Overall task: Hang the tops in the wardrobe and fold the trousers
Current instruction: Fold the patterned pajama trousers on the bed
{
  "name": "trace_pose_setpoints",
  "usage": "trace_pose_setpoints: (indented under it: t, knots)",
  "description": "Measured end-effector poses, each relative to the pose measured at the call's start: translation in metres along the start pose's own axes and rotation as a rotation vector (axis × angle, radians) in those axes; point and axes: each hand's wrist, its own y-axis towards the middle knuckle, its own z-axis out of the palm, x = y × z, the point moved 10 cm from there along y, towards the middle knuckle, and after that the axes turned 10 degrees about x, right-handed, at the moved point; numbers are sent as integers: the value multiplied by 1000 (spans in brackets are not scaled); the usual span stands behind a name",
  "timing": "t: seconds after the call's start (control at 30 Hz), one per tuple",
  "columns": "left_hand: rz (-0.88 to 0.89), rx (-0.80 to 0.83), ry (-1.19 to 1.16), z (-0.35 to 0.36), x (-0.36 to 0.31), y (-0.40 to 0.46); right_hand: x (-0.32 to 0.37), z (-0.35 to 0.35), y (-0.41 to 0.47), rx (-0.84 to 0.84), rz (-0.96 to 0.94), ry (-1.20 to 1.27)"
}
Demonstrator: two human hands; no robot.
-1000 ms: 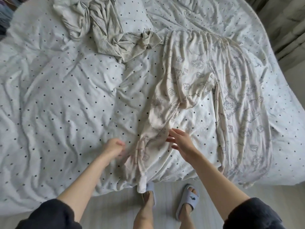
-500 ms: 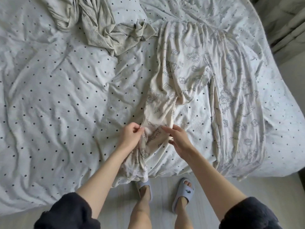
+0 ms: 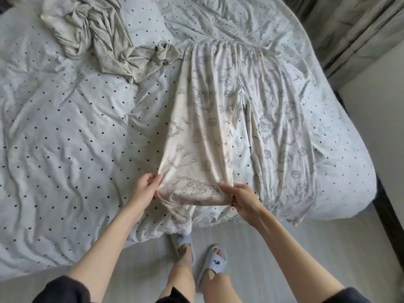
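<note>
Bed (image 3: 65,138): spotted white cover, much creased, fills most of the view; its near edge runs across in front of me, its right edge curves away toward the curtain (image 3: 360,29).
Floor (image 3: 273,259): pale boards, a bare strip between the bed's near edge and my feet, wider at the right.
Trousers (image 3: 251,95): cream, printed, spread on the right half of the bed; long axis runs away from me, waistband at the far end, hems toward me. The right leg lies flat with its hem over the near edge. The left leg is drawn taut between my hands, its hem sagging off the edge.
Top (image 3: 105,40): grey, crumpled in a heap at the far left, one corner touching the waistband.
Open bedding: a broad stretch of cover lies to the left of the trousers, a narrow band between the two legs.
Left hand (image 3: 144,190): I pinch the outer side of the left leg near the hem, fingers curled into the cloth.
Right hand (image 3: 242,197): I grip the inner side of the same leg, thumb on top.
Slippers (image 3: 209,265): pale blue, on my feet, just beside the bed's edge.
</note>
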Motion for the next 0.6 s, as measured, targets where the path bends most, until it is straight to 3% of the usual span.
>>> trace_pose_setpoints:
  t: [0.17,0.3,0.6]
  knots:
    - [-118,218,-42,38,22,-39,4,-9,-24,38,-76,-183]
    - [-211,165,12,45,48,-65,-12,-20,-34,50,-98,-232]
    - [-168,93,92,40,107,-97,-95,-17,-38,119,71,-409]
